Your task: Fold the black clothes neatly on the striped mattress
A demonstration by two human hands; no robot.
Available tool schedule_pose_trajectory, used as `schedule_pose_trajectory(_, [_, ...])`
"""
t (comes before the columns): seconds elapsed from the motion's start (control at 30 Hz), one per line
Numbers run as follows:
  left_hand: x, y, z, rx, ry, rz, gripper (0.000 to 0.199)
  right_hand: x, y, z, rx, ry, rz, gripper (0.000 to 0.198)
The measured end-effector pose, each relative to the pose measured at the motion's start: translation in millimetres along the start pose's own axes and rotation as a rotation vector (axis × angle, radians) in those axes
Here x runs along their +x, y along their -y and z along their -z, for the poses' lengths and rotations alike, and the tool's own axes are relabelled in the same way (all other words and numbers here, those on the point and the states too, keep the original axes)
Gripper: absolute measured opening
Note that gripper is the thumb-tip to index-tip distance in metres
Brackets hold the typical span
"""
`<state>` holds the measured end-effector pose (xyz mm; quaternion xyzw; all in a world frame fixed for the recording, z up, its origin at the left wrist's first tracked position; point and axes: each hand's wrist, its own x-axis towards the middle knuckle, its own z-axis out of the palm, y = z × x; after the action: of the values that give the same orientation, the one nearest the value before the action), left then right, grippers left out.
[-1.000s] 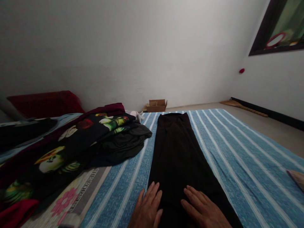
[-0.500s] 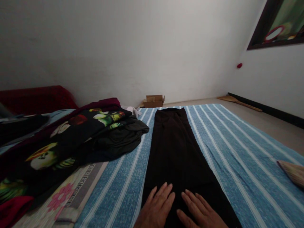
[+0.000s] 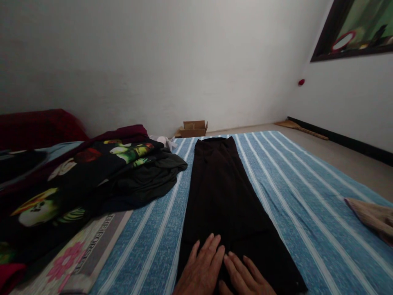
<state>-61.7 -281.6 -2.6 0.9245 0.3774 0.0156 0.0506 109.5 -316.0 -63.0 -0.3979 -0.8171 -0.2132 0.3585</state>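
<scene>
- Pale plain wall (image 3: 196, 61) stands well beyond both hands, an open brown cardboard box (image 3: 193, 132) near its foot.
- Blue bedsheet with white stripes (image 3: 307, 196) spreads to either side of the hands.
- Long, dark black-brown cloth garment (image 3: 221, 196) lies lengthways under both hands, banded end farthest from the fingertips.
- Left of the left hand: black fabric with bright bird print (image 3: 92, 172), heaped, partly over a flower-printed mat (image 3: 113, 229).
- Smoothing here seems best done with light, even palms, working outward from between the hands; a faint crease ahead of the right hand probably wants a flat pass without dragging the cloth.
- Left hand (image 3: 202, 266): palm down, fingers extended, pointing forward, gripping nothing.
- Right hand (image 3: 245, 276): also spread flat, slanting leftward, nothing grasped; its fingertips just beside the left's.
</scene>
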Motion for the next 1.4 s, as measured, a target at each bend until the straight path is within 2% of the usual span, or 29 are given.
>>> schedule_pose_trajectory(0.13, [0.6, -3.5, 5.4, -0.055, 0.021, 0.014, 0.072, 22.3, -32.7, 33.9, 0.08, 0.095, 0.134, 0.019])
schedule_pose_trajectory(0.23, [3.5, -3.5, 17.3, -0.111, 0.058, 0.038, 0.085, 35.2, -49.7, 50.1, 0.097, 0.228, -0.009, 0.025])
schedule_pose_trajectory(0.3, [7.5, -0.9, 26.8, -0.14, 0.11, 0.062, 0.088, 41.9, -53.0, 48.7, 0.041, 0.311, -0.12, 0.027])
schedule_pose_trajectory(0.37, [12.1, 3.3, 35.1, -0.153, 0.141, 0.066, 0.084, 48.3, -53.1, 40.4, -0.021, 0.406, -0.167, 0.028])
schedule_pose_trajectory(0.5, [19.1, 13.6, 41.0, -0.159, 0.034, 0.054, 0.059, 59.9, -53.9, 24.4, -0.048, 0.533, -0.147, 0.028])
schedule_pose_trajectory(0.63, [30.0, 20.9, 38.7, -0.155, -0.077, 0.071, 0.045, 66.7, -57.3, 23.6, -0.057, 0.526, -0.08, 0.029])
schedule_pose_trajectory(0.83, [63.6, 29.0, 39.5, -0.178, -0.216, 0.093, 0.043, 72.2, -55.2, 22.7, -0.085, 0.501, -0.069, 0.025])
schedule_pose_trajectory(1.13, [115.7, 35.3, 33.4, -0.156, -0.174, 0.107, 0.043, 75.9, -53.5, 13.1, -0.107, 0.513, -0.083, 0.027])
schedule_pose_trajectory(1.4, [141.7, 41.5, 16.5, -0.049, -0.189, 0.068, 0.042, 72.4, -56.7, 8.8, -0.055, 0.508, -0.09, 0.012])
